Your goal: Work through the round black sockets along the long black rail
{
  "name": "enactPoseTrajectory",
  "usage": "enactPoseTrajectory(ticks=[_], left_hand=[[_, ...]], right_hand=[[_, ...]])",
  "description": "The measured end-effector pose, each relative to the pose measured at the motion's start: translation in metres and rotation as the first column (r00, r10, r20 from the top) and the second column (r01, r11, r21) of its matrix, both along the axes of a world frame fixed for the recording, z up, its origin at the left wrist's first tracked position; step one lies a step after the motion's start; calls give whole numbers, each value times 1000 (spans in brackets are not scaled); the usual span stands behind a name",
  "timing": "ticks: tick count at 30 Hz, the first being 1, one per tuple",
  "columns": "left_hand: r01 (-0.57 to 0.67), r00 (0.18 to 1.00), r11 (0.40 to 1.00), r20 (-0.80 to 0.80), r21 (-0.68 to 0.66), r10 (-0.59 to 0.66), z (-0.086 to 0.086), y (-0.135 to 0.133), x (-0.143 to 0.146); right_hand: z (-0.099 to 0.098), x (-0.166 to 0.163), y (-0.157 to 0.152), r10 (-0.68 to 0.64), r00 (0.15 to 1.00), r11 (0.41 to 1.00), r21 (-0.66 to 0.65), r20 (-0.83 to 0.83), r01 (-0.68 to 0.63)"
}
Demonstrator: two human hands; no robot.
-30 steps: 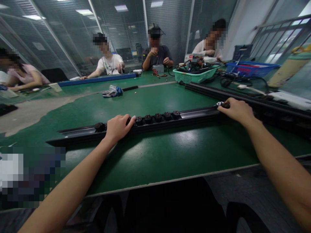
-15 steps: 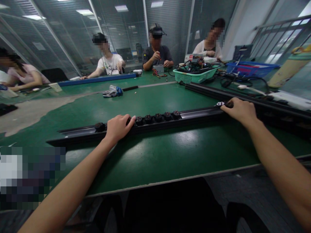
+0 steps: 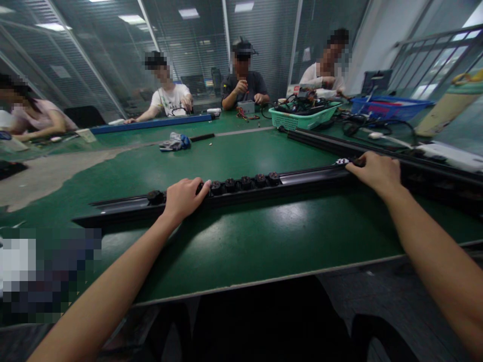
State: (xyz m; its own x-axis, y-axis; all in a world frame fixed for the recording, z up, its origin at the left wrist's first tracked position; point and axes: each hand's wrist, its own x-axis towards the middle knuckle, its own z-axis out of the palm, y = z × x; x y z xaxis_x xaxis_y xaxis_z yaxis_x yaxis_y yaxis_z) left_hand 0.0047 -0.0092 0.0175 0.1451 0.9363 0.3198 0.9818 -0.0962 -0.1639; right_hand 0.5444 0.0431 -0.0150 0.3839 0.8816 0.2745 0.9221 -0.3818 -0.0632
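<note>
A long black rail (image 3: 302, 180) lies across the green table (image 3: 234, 241) in front of me. Several small black socket modules (image 3: 243, 182) sit in a row in its channel, and one more module (image 3: 154, 196) sits apart to the left. My left hand (image 3: 183, 197) rests on the rail with its fingers curled over the left end of that row. My right hand (image 3: 375, 172) is closed on the rail further right, its fingertips pinching a small black and white part (image 3: 345, 162).
A second black rail (image 3: 339, 145) lies behind, running to the right. Beyond it stand a green basket of cables (image 3: 304, 118), a blue tray (image 3: 388, 106) and loose cables. A blue strip (image 3: 151, 123) and a rag (image 3: 174, 142) lie farther off. Several people sit working along the far side.
My right hand has slid a little to the right along the rail. My left hand and the modules have stayed where they were.
</note>
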Motion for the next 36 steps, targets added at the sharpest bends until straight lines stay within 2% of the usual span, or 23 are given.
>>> enactPoseTrajectory(ticks=[8,14,24,36], left_hand=[[-1,999,1000,34,-9,1,1,0,1],[-22,1000,1000,-2,-11,22,0,1,0],[-23,999,1000,-29,1,23,-1,1,-1],[-27,999,1000,-29,-1,27,-1,1,-1]], right_hand=[[1,3,0,-51,999,999,-12,-8,51],[5,0,-2,-72,997,997,-32,-37,71],[-6,15,1,-95,995,995,4,25,95],[-2,13,-2,-162,987,987,6,-6,162]])
